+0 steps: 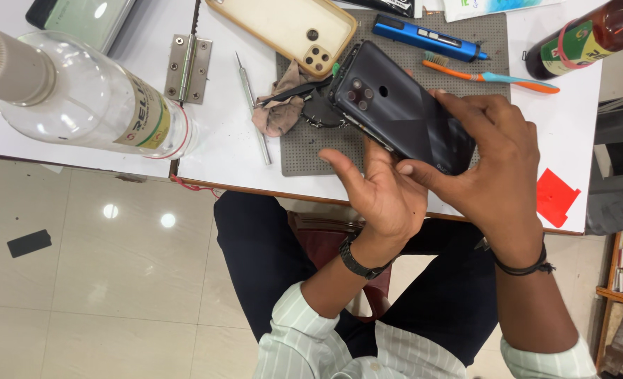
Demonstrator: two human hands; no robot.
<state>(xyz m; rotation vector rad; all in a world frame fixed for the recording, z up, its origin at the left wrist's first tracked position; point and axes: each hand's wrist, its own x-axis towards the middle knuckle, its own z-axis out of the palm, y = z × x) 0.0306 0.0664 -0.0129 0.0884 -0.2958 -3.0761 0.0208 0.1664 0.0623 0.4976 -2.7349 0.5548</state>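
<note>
A dark grey smartphone (396,105) is held back-side up over a grey work mat (304,151), its camera cluster toward the upper left. My left hand (382,193) supports the phone from beneath, palm up, thumb reaching along its lower edge. My right hand (494,165) grips the phone's right end, fingers over the back cover and thumb pressed at the lower edge. The back cover seems slightly lifted along the lower-left edge.
On the white table lie a beige phone case (283,28), a crumpled cloth (280,105), a blue electric screwdriver (427,36), an orange-and-blue toothbrush (490,74), a thin metal pick (254,109), a steel hinge (187,68), a clear bottle (80,91) and a brown bottle (585,38).
</note>
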